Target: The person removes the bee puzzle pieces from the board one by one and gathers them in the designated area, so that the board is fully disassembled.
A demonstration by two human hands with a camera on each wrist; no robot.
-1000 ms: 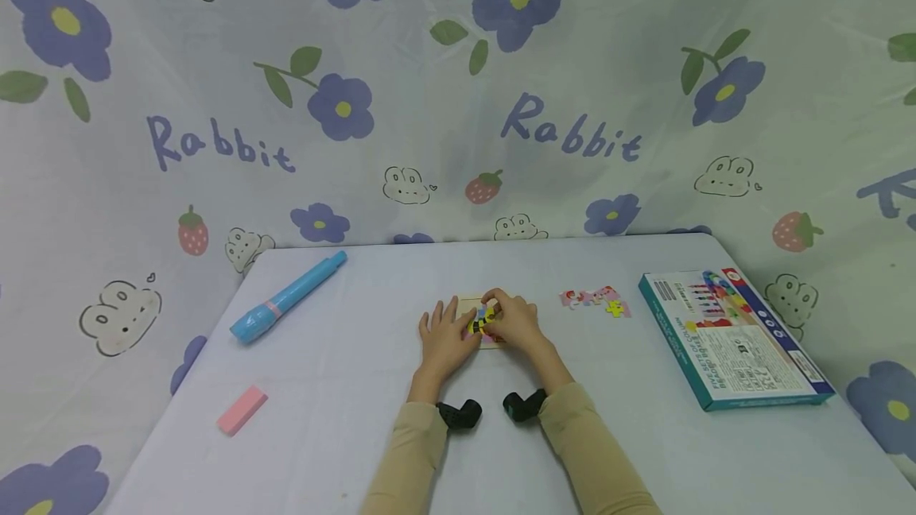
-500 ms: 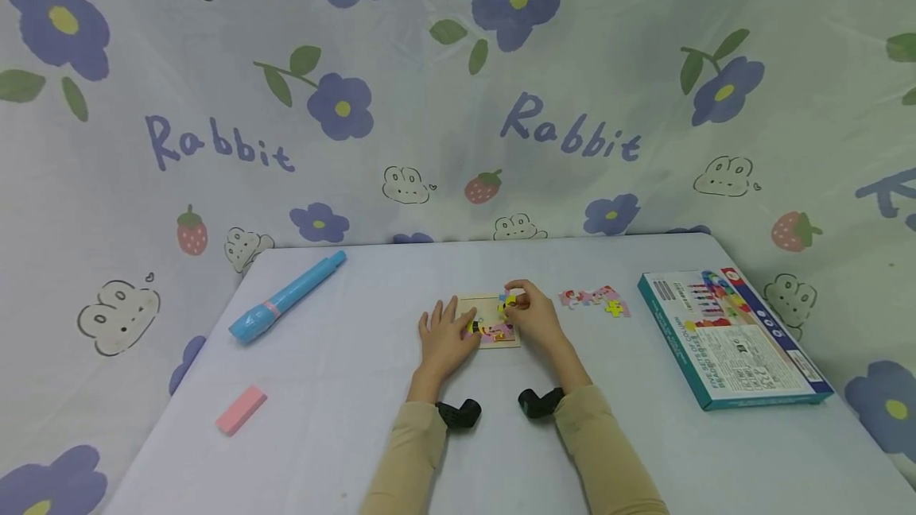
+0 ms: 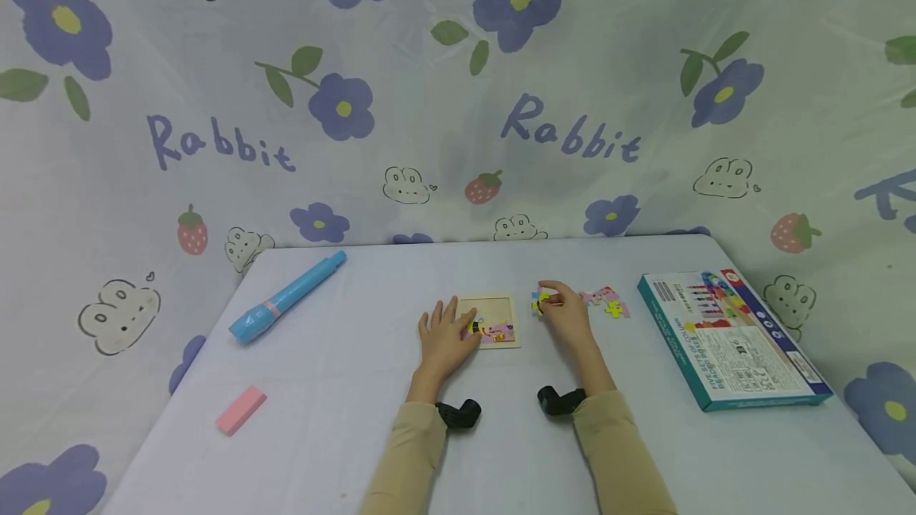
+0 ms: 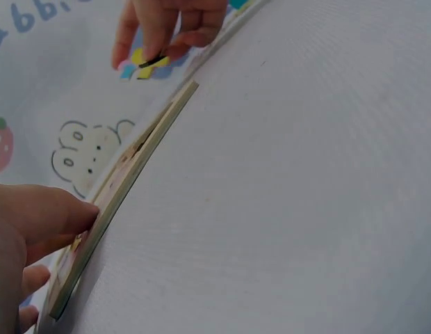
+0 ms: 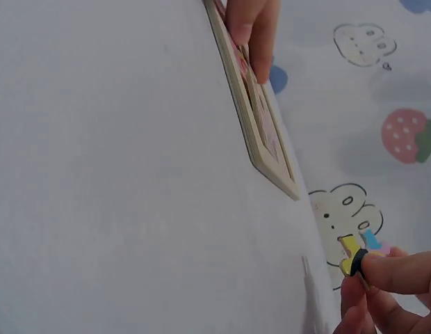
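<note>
A small square wooden puzzle tray (image 3: 494,308) lies mid-table, with pink and yellow pieces (image 3: 498,333) along its near side and bare wood behind them. My left hand (image 3: 445,344) rests at the tray's left side, fingers spread; its thumb (image 4: 75,214) touches the tray. To the right of the tray, my right hand (image 3: 570,320) pinches a puzzle piece (image 5: 351,255) coloured yellow, black, blue and pink between thumb and fingers, held off the table. Loose pink and yellow puzzle pieces (image 3: 607,298) lie just beyond that hand, which hides part of them.
A teal-edged flat box (image 3: 737,340) lies at the right side of the table. On the left are a blue flashlight-shaped object (image 3: 286,298) and a pink block (image 3: 241,410). A patterned cloth (image 3: 429,102) hangs behind the table.
My right hand has lifted the puzzle piece from over the tray and carried it right, toward the loose pieces, uncovering bare tray. My left hand has stayed in place.
</note>
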